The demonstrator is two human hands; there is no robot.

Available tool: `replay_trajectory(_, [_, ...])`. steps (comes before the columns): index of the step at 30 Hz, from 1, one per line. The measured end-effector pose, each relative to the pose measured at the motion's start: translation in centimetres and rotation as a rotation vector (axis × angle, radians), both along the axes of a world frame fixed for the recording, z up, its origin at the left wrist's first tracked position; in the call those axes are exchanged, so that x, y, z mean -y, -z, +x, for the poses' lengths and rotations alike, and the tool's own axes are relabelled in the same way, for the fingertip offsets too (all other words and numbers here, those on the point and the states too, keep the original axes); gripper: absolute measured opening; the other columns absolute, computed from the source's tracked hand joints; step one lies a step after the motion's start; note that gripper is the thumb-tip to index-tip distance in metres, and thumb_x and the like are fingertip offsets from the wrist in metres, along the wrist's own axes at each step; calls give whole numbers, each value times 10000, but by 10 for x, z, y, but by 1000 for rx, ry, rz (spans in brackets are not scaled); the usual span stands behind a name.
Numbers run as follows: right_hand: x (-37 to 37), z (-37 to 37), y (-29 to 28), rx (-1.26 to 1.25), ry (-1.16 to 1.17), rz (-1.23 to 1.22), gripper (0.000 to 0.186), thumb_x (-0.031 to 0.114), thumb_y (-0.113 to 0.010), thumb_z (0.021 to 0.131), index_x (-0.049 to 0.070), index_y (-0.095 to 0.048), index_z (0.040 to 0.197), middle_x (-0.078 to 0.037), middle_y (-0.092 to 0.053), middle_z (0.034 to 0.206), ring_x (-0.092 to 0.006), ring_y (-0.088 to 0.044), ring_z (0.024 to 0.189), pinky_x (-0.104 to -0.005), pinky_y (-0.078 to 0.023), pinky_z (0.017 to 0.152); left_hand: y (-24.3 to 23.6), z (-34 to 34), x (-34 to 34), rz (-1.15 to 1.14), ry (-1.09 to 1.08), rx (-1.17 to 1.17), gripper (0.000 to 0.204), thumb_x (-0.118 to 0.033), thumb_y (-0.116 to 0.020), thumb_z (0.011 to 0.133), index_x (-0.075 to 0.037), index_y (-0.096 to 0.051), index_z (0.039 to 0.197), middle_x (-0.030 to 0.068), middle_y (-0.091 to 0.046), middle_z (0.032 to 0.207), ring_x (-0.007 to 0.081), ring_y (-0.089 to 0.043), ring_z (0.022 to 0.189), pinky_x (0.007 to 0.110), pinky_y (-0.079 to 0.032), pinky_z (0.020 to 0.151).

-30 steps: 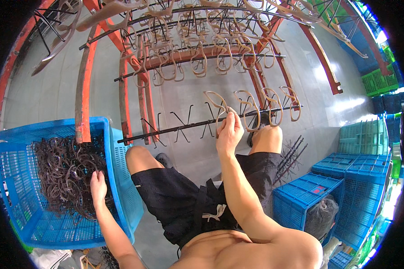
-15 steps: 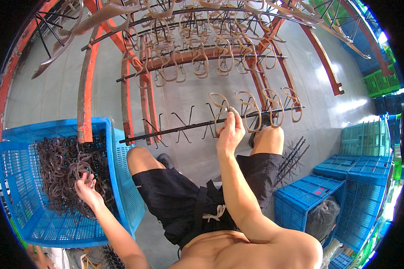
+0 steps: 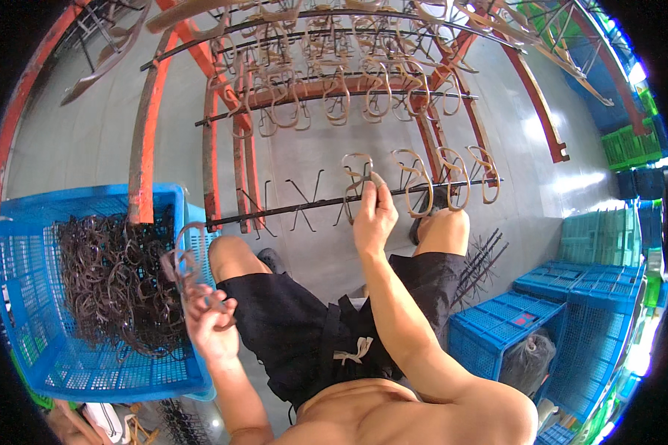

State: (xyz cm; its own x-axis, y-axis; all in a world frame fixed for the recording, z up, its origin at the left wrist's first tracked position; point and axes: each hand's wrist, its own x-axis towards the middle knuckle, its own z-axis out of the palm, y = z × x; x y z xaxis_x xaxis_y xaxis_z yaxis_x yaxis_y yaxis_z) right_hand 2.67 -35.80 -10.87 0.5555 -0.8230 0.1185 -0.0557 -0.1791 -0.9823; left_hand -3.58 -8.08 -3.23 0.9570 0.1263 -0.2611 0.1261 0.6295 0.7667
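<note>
My right hand grips a tan, looped plastic frame at a black rod with wire hooks. Three similar frames hang on the rod's right part; hooks on its left part are bare. My left hand, fingers curled, holds a brownish looped piece raised at the right edge of a blue plastic basket. A dense tangle of dark brown looped pieces lies in that basket.
An orange metal rack carries upper rods of hanging frames. Stacked blue crates, one holding a dark bag, and a bundle of spare hooked rods are at the right. My knees and feet are beneath the rod.
My left hand has come up out of the basket and moved rightward with a piece in it. My right hand has shifted slightly left, still on the frame at the rod.
</note>
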Motion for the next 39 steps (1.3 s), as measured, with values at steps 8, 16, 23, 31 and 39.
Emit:
replay_trajectory(8, [14,-7,-8,-196,-151,-14,271,160,-545,884,-7,-551,1097,-67,-515,728,-161,-458,635,-282,-412,613,15,1,44,-136,241,135,662,146,-447,714,-103,-309,1312,174,-498,1233,270,-616,926,305,-536,646])
replay_trajectory(16, [-78,-69,-72,-58,-901,112,489,200,-624,826,-34,-431,1210,-206,-446,1069,-332,-461,953,-371,-398,860,19,-9,70,126,294,237,570,149,-455,773,-77,-278,1264,157,-473,1235,219,-537,1054,333,-460,895])
replay_trajectory(23, [-11,-38,-78,114,-1108,-542,489,307,-622,820,36,-503,1209,-203,-401,1201,-372,-382,1125,-452,-300,977,11,-1,44,-158,650,134,552,105,-489,756,-93,-379,1259,204,-488,1252,281,-595,942,395,-515,773])
replay_trajectory(31, [26,-52,-85,221,-1588,268,186,148,-692,784,-2,-658,888,-100,-615,735,-196,-573,647,-294,-436,580,21,22,49,-510,554,98,561,-441,-601,833,-153,-416,1277,148,-478,1286,295,-578,883,403,-525,690])
replay_trajectory(39, [-49,-22,-17,106,-245,409,217,173,-421,967,20,-484,1108,-13,-458,593,-103,-478,417,-252,-428,398,28,15,35,-166,549,222,414,-354,-612,852,-110,-502,1167,183,-411,1319,290,-575,890,353,-501,679])
